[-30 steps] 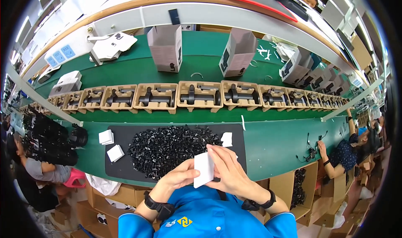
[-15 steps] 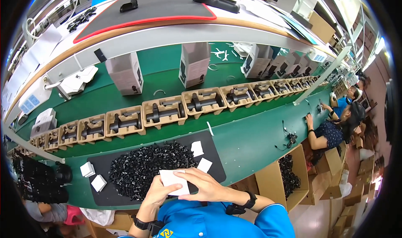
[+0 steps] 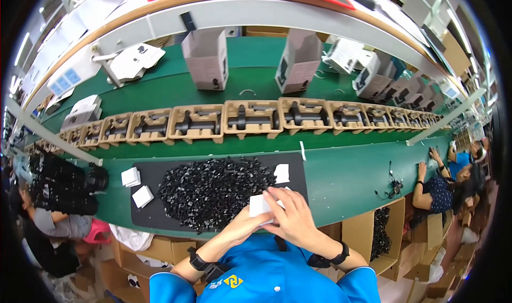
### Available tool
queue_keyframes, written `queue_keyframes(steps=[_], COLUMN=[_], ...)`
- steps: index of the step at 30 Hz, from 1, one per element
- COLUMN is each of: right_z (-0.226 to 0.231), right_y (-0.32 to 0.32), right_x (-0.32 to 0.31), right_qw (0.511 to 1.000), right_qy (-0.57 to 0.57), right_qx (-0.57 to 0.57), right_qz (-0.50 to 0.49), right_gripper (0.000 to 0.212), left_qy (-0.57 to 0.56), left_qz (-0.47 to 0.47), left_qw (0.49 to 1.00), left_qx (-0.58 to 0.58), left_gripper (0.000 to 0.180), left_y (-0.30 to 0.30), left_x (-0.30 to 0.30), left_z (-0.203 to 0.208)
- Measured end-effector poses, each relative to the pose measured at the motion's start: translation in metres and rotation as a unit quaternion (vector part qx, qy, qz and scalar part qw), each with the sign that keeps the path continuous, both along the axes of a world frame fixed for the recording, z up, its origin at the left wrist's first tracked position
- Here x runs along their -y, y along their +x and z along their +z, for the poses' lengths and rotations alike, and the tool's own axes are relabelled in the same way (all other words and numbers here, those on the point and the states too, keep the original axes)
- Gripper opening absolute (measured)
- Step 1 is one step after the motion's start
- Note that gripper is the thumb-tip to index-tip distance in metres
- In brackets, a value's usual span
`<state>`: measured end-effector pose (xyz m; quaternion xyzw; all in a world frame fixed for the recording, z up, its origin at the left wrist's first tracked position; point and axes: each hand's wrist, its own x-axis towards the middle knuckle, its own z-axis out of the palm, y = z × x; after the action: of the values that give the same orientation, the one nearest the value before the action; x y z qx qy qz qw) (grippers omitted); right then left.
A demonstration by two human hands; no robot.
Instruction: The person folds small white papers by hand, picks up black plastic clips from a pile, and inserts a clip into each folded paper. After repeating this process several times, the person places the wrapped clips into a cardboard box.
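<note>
A small white square of paper (image 3: 259, 205), perhaps a folded leaflet or a thin stack, is held between my two hands at the mat's near right edge. My left hand (image 3: 242, 226) grips it from the lower left, thumb laid across it. On its other side my right hand (image 3: 293, 216) has its fingers bent over the top and right edge. Just beyond lies a big heap of small black parts (image 3: 213, 191) on a dark mat (image 3: 140, 217). Similar white squares (image 3: 281, 173) rest right of the heap, one partly hidden by my right hand. Two small white stacks (image 3: 130, 177) sit at the mat's left.
Moulded cardboard trays (image 3: 250, 129) holding black devices form a row across the green bench (image 3: 341, 180). Open grey boxes (image 3: 205, 63) stand behind. A carton (image 3: 358, 233) of black parts is at right, near co-workers (image 3: 442, 188). Black items (image 3: 64, 185) are piled at left.
The view has shifted, so the bench sits differently in the picture. Both hands still hold the white paper, and my right fingers now curl further over its top edge.
</note>
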<state>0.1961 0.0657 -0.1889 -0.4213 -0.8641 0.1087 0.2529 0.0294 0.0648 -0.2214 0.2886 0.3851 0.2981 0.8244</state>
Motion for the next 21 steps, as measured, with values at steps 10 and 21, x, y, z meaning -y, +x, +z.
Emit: queue_keyframes(steps=[10,21], right_z=[-0.027,-0.011], right_y=[-0.007,-0.059], right_x=[-0.009,0.001], right_qw=[0.99,0.859], right_qy=[0.054,-0.436], right_qx=[-0.107,0.061], right_qz=[0.078,0.26], right_gripper=[0.036,0.043], left_qy=[0.158,0.132], left_qz=[-0.13,-0.184], left_qw=[0.971,0.966], left_qx=[-0.128,-0.121], left_gripper=[0.033,0.061], left_y=[-0.036,-0.084], left_x=[0.019,0.034], left_z=[-0.017,-0.039])
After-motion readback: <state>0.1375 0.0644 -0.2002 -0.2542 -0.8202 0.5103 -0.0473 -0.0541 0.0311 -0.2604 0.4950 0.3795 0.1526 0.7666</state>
